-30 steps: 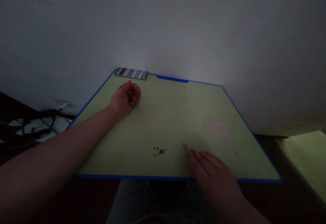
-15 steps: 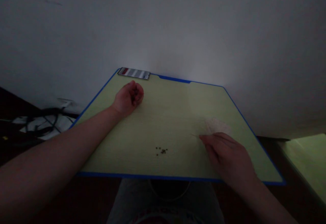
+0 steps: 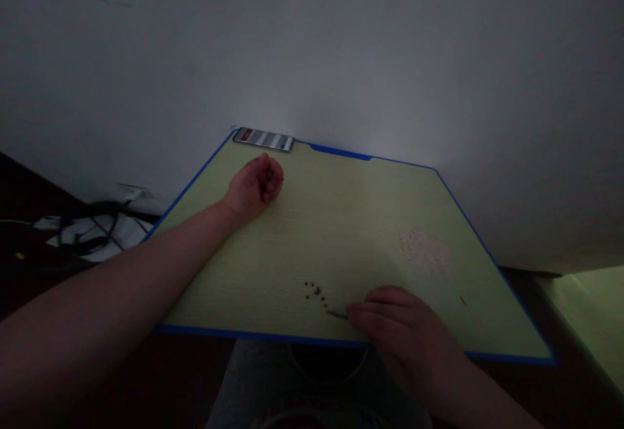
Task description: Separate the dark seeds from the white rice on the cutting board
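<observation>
My left hand (image 3: 256,185) rests on the green table (image 3: 341,221) near its far left corner, fingers curled loosely inward; what it holds, if anything, is hidden. My right hand (image 3: 394,328) lies near the front edge with fingers pinched on a thin tool like tweezers (image 3: 337,314), whose tip points left at a small cluster of dark beans (image 3: 314,290). A pale patch of rice grains (image 3: 425,251) lies on the table's right part, beyond my right hand. One dark speck (image 3: 462,299) sits alone to the right.
A phone (image 3: 263,138) lies at the far left corner against the white wall. Dark cables (image 3: 88,231) lie on the floor to the left. Another green surface (image 3: 595,312) shows at the right edge. The scene is dim.
My right hand moved from beside the rice patch back toward the front edge and left, bringing the tweezers' tip next to the dark beans. My left hand stayed in place.
</observation>
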{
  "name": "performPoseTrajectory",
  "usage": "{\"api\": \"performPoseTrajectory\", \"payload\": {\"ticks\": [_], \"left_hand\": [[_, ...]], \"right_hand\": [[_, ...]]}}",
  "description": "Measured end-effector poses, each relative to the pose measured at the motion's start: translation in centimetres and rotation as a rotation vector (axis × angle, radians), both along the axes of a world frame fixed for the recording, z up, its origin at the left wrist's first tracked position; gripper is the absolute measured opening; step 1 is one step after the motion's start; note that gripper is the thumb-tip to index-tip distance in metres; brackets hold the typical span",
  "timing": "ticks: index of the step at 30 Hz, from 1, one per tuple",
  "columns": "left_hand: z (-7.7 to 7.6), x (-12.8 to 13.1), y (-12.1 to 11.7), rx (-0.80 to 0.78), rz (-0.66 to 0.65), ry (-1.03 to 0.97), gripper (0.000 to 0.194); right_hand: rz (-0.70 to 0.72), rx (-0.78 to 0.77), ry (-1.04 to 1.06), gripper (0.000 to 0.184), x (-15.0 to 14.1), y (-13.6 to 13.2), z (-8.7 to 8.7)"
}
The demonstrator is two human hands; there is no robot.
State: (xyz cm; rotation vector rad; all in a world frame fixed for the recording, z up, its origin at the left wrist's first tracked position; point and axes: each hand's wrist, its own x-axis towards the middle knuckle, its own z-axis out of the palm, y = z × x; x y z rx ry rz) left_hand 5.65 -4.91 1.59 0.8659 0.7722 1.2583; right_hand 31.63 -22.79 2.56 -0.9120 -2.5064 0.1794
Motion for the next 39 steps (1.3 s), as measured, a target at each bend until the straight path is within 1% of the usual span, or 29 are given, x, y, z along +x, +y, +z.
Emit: {"api": "performPoseTrajectory", "payload": {"ticks": [3,6,10,19,24,28,36,39], "left_hand": [[0.0,0.0,0.0,0.003,0.006,-0.001,0.051],[0.1,0.1,-0.1,0.003,0.005,0.005,0.051],[0.1,0.0,-0.1,0.009,-0.009,0.008,0.051],[0.0,-0.1,-0.1,0.019,-0.020,0.005,0.050],[0.0,0.0,-0.1,0.021,-0.001,0.001,0.051],[0.0,-0.1,-0.1,0.015,0.000,0.004,0.050],[-0.2,-0.1,0.0,0.029,-0.009,0.007,0.049],[-0.1,-0.1,-0.1,0.011,-0.010,0.011,0.049]], "right_hand": [[0.003,0.040,0.029,0.035,0.0,0.1,0.0],[-0.022,0.077,0.023,0.035,-0.5,1.1,-0.3],[-0.004,0.050,-0.005,0.037,-1.1,2.0,-0.6],[0.001,-0.001,0.011,0.033,0.4,0.6,-0.6],[-0.027,0.047,0.026,0.036,0.0,1.1,-0.7],[-0.033,0.015,0.011,0.037,-0.4,1.4,-0.7],[-0.026,-0.066,0.010,0.036,0.4,0.5,-0.7],[-0.024,-0.051,0.025,0.036,0.3,0.8,-0.6]]}}
